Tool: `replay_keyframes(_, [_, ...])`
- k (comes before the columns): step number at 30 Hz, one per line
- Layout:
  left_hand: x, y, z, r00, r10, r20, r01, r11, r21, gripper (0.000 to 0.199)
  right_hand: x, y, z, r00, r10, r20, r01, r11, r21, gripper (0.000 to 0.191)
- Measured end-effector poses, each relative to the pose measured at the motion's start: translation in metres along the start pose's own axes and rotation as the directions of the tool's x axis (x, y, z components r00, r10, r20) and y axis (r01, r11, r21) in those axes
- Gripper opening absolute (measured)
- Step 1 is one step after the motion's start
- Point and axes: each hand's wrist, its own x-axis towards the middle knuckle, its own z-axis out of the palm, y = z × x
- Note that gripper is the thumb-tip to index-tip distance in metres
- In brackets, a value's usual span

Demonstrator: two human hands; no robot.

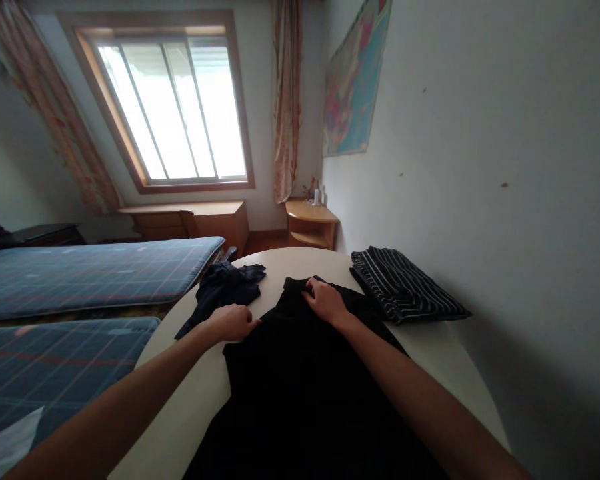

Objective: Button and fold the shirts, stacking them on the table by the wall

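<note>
A black garment (310, 373) lies spread over the middle of the pale round table (275, 261), its near part running out of the bottom of the view. My left hand (234, 322) is closed on its left edge, thumb and fingers pinched together. Near the collar-like far end, my right hand (325, 300) pinches the cloth with bent fingers. What kind of garment it is, I cannot make out. A crumpled dark navy cloth (225, 288) lies just beyond my left hand. Right of my right hand sits a folded black garment with white stripes (405, 283).
Two plaid mattresses (105, 270) stand left of the table, close to its edge. The white wall (480, 133) runs along the right side. Beyond the table are a wooden corner shelf (313, 211), a low wooden desk (220, 210) and a bright window (175, 110).
</note>
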Motion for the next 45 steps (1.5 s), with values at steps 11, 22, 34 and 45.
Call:
replay_keyframes(11, [-0.028,-0.003,-0.005,0.97,0.213,0.116,-0.204,0.975,-0.088,0.05,-0.021,-0.006,-0.015,0.985,-0.117,0.124,0.148,0.949,-0.278,0.024])
replay_keyframes(22, [-0.033,0.012,-0.024,0.955,0.293,0.043,-0.285,0.949,-0.133,0.035,0.017,-0.037,0.013,0.981,-0.101,0.163,0.108,0.994,-0.032,0.04])
replay_keyframes(34, [0.003,-0.035,-0.058,0.893,-0.125,-0.432,0.142,0.99,0.009,0.032,0.078,-0.034,-0.009,0.934,-0.099,-0.343,0.188,0.953,0.238,0.046])
replay_keyframes(45, [0.016,0.015,0.026,0.878,0.238,-0.415,-0.252,0.967,0.021,0.058,0.046,-0.006,0.021,0.995,0.011,0.096,0.005,0.987,-0.162,0.054])
